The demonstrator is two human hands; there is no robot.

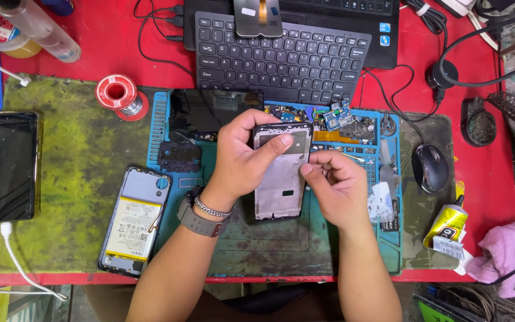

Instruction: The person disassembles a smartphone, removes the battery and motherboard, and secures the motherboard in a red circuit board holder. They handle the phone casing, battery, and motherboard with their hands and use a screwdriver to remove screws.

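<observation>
Lowest in the frame, two bare forearms rise from the bottom edge, the left one with a grey watch [199, 222] and a chain bracelet at the wrist. Just left of that arm an opened phone [133, 219] lies back-up with its battery showing, on the stained green mat [73, 173]. At centre frame both hands meet over the blue mat [353, 238]: the left hand [242, 158] is closed around the top left of a phone frame [281, 173], thumb laid across its upper face, and the right hand [335, 185] pinches the frame's right edge, fingers curled in. The frame stands nearly upright in the picture, its bare grey inner side toward the camera, held above the mat. At right a mouse [430, 168] sits near the mat's edge, with a glue tube [446, 225] and a pink cloth [508, 253] lower right. Far left lies a dark phone [7, 167] on a white cable. Beyond the hands are a black screen [213, 110], loose small parts [344, 122] and a red solder reel [116, 92]. At the top centre is a black keyboard [281, 59] on the red table
</observation>
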